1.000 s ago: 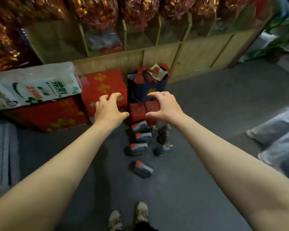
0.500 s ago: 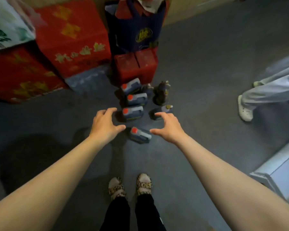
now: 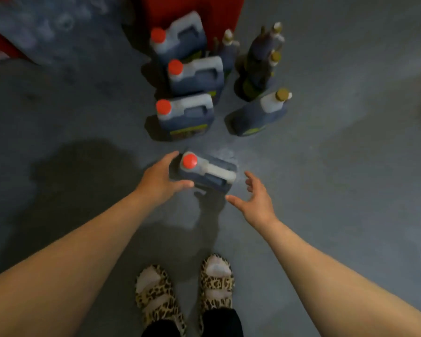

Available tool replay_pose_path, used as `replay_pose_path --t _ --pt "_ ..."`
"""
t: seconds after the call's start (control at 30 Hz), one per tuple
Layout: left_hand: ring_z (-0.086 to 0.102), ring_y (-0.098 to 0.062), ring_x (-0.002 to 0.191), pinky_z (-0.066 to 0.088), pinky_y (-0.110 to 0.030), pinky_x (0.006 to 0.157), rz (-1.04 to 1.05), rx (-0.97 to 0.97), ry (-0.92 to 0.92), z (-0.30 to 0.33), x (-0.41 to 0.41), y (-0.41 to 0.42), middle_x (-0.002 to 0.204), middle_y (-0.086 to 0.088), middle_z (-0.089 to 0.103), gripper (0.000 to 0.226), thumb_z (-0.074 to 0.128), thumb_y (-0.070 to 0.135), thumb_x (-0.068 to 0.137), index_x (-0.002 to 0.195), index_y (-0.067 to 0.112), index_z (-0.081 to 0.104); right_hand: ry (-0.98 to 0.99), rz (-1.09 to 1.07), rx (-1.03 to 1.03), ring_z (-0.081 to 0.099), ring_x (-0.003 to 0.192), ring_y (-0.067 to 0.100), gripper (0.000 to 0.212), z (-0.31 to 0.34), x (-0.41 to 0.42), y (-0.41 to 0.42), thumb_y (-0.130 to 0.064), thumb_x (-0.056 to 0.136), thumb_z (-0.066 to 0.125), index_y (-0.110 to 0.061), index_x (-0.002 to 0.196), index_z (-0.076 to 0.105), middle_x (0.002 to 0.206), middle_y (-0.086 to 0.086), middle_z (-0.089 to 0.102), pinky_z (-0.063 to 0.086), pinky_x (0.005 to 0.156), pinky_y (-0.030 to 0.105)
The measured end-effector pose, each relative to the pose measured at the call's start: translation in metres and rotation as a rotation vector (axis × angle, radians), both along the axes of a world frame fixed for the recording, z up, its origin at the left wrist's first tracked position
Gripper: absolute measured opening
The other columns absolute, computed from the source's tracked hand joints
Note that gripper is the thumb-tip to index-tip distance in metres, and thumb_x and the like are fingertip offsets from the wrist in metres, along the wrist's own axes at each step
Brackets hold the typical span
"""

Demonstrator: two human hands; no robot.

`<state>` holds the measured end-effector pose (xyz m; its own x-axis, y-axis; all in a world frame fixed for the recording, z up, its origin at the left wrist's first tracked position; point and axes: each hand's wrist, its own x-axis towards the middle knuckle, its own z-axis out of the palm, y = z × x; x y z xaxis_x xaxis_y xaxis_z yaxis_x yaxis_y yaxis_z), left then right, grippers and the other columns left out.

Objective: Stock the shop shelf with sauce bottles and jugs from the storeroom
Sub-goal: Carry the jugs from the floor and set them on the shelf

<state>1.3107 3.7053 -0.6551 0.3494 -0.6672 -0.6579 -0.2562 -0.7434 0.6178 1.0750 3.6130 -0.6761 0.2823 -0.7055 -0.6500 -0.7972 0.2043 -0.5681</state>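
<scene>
**Left hand on the nearest jug, right hand spread beside it**

The left hand [image 3: 159, 180] grips the cap end of the nearest jug [image 3: 208, 172], fingers curled over its far edge and thumb along its near side. The right hand [image 3: 257, 199] holds nothing: its fingers are spread and relaxed, at the jug's 4 o'clock, just beside its handle end but apart from it.

This jug sits on the grey floor [image 3: 326, 166] at the middle of the view, skewed, with its red cap [image 3: 189, 161] towards 10 o'clock. Its body is dark with a pale moulded handle on top.

At 12 o'clock from it stand three more jugs [image 3: 192, 79] of the same kind in a row running away from the person, each with a red cap. At 1 o'clock is a cluster of dark sauce bottles [image 3: 261, 64] with tan caps. Leopard-print slippers [image 3: 185, 293] show at 6 o'clock.
</scene>
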Motion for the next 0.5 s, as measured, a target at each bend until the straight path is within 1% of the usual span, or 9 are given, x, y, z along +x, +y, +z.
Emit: replay_pose_path --t 0.07,0.1,0.13,0.2,0.27,0.3,0.37,0.43,0.5 --pt "0.043 -0.014 0.138 0.032 -0.027 0.113 -0.021 -0.036 0.078 -0.044 0.004 -0.006 0.151 0.001 0.046 0.119 0.093 0.046 0.058 0.155 0.021 0.028 -0.011 0.009 0.052 0.043 0.140 0.026 0.099 -0.039 -0.004 0.000 -0.026 0.079 0.086 -0.023 0.158 0.026 0.155 0.009 0.040 0.041 0.112 0.040" --pt "0.042 -0.013 0.140 0.033 -0.034 0.117 -0.030 -0.060 0.118 -0.066 0.006 -0.007 0.153 0.003 0.043 0.133 0.091 0.060 0.048 0.157 0.027 0.021 -0.023 0.021 0.066 0.042 0.140 0.026 0.103 -0.056 -0.005 -0.001 -0.026 0.079 0.087 -0.025 0.159 0.023 0.157 0.008 0.038 0.042 0.112 0.042" --pt "0.041 -0.012 0.140 0.035 -0.040 0.117 -0.040 -0.069 0.158 -0.087 0.007 -0.006 0.154 0.003 0.041 0.141 0.089 0.067 0.041 0.157 0.033 0.016 -0.041 0.036 0.068 0.042 0.140 0.026 0.105 -0.072 -0.006 -0.002 -0.025 0.078 0.088 -0.026 0.160 0.022 0.157 0.007 0.038 0.043 0.112 0.044" --pt "0.042 -0.012 0.139 0.037 -0.042 0.116 -0.047 -0.097 0.225 -0.115 0.008 -0.006 0.154 0.003 0.041 0.137 0.087 0.057 0.041 0.153 0.043 0.008 -0.101 0.054 0.060 0.046 0.134 0.022 0.105 -0.098 -0.007 -0.005 -0.021 0.076 0.089 -0.024 0.159 0.024 0.154 0.004 0.041 0.048 0.104 0.035" --pt "0.045 -0.011 0.137 0.038 -0.038 0.115 -0.031 -0.144 0.251 -0.129 0.009 -0.008 0.151 0.003 0.046 0.131 0.087 0.047 0.043 0.147 0.049 0.008 -0.168 0.044 0.059 0.053 0.119 0.006 0.101 -0.116 -0.007 -0.009 -0.013 0.076 0.088 -0.020 0.157 0.028 0.143 -0.003 0.048 0.050 0.088 0.016" --pt "0.047 -0.009 0.136 0.039 -0.036 0.113 -0.047 -0.154 0.245 -0.135 0.011 -0.009 0.149 0.005 0.048 0.130 0.087 0.045 0.044 0.146 0.051 0.008 -0.198 0.038 0.060 0.054 0.112 -0.002 0.099 -0.123 -0.006 -0.012 -0.009 0.076 0.088 -0.019 0.156 0.030 0.139 -0.005 0.050 0.051 0.085 0.013" --pt "0.049 -0.008 0.134 0.041 -0.034 0.111 -0.084 -0.165 0.219 -0.143 0.016 -0.011 0.146 0.008 0.051 0.129 0.092 0.037 0.050 0.147 0.053 0.009 -0.245 0.029 0.076 0.054 0.109 -0.008 0.098 -0.134 -0.007 -0.016 -0.005 0.074 0.088 -0.017 0.154 0.034 0.135 -0.005 0.053 0.055 0.090 0.020" --pt "0.050 -0.004 0.129 0.043 -0.020 0.104 -0.094 -0.171 0.206 -0.152 0.020 -0.011 0.143 0.009 0.051 0.123 0.094 0.014 0.061 0.148 0.047 0.013 -0.282 0.026 0.107 0.055 0.114 0.001 0.095 -0.143 -0.008 -0.020 -0.002 0.072 0.088 -0.016 0.151 0.037 0.137 -0.002 0.053 0.056 0.096 0.031" --pt "0.054 0.008 0.115 0.043 -0.005 0.091 -0.087 -0.199 0.207 -0.156 0.020 -0.013 0.136 0.011 0.051 0.116 0.088 -0.002 0.064 0.145 0.041 0.017 -0.310 0.028 0.137 0.053 0.120 0.012 0.091 -0.150 -0.009 -0.023 0.001 0.071 0.088 -0.019 0.146 0.040 0.136 -0.002 0.053 0.057 0.096 0.033"
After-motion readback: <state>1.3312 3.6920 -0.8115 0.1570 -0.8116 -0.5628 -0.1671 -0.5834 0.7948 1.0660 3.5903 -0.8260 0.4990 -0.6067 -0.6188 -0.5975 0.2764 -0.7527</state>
